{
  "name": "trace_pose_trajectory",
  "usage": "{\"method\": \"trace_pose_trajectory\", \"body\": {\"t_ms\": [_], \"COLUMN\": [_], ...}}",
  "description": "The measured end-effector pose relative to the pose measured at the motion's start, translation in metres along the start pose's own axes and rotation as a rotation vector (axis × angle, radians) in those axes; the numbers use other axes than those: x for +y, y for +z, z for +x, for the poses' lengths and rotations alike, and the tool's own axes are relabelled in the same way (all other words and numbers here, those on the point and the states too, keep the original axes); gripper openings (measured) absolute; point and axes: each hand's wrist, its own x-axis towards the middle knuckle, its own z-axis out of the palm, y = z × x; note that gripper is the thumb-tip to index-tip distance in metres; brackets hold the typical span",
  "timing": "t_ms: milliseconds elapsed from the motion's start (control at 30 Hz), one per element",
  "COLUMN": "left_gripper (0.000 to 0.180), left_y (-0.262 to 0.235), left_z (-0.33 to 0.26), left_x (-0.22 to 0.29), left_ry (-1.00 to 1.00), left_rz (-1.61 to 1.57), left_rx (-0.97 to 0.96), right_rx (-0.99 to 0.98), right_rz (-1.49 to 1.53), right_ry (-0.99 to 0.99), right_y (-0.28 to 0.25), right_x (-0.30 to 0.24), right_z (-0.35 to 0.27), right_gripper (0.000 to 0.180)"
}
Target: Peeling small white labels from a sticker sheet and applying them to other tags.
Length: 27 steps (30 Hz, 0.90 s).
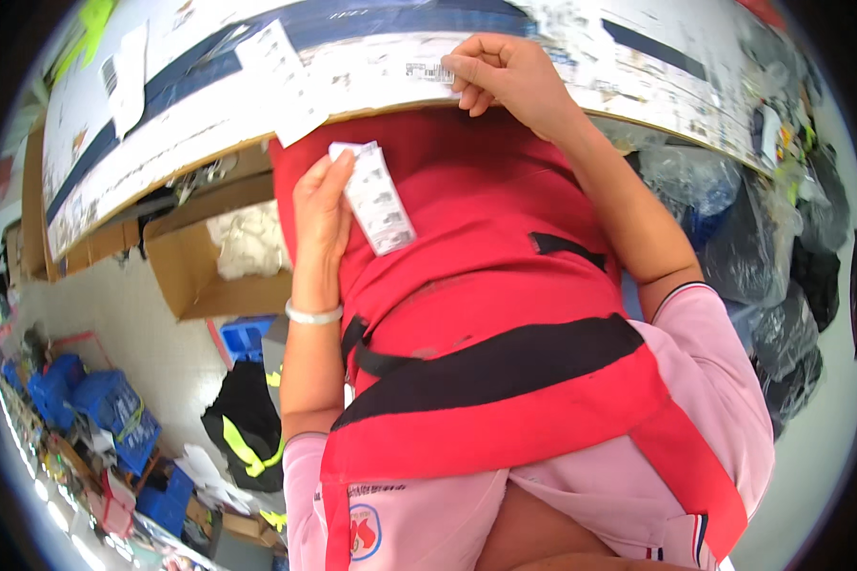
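My left hand [324, 200] is closed round a small white label sheet [379, 205] printed with black blocks, held upright in front of the red apron [486, 209]. At the table's near edge, my right hand [509, 81] pinches with thumb and forefinger at the end of a white paper label [381, 76] bearing a barcode. That label lies along the tabletop [628, 86], and its pinched end is partly hidden by the fingers. Left of it, a white paper slip [286, 86] hangs slightly over the table edge.
Another white slip [129, 81] lies at the table's left. Below stands an open cardboard box [186, 276] holding white material. Clear and black plastic bags [747, 238] crowd the right side. Blue crates [114, 409] and a black-and-yellow garment [248, 428] are at lower left.
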Motion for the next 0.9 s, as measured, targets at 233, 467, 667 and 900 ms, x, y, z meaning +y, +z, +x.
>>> {"method": "trace_pose_trajectory", "body": {"t_ms": [233, 467, 667, 900], "left_gripper": [0.011, 0.012, 0.011, 0.010], "left_y": [0.007, 0.017, 0.019, 0.041], "left_z": [-0.003, -0.003, -0.006, -0.017], "left_x": [0.006, 0.009, 0.012, 0.021], "left_ry": [-0.004, 0.006, 0.013, 0.136], "left_rz": [-0.025, 0.044, 0.046, 0.209], "left_rx": [-0.058, -0.050, -0.055, -0.041], "right_rx": [0.394, 0.513, 0.650, 0.433], "right_rz": [-0.006, -0.061, -0.913, -0.448], "right_ry": [-0.025, 0.002, 0.021, -0.128], "right_y": [-0.110, -0.152, -0.148, -0.079], "right_x": [0.014, 0.037, 0.058, 0.019], "right_z": [-0.027, -0.016, -0.004, -0.030], "right_gripper": [0.022, 0.019, 0.036, 0.025]}}
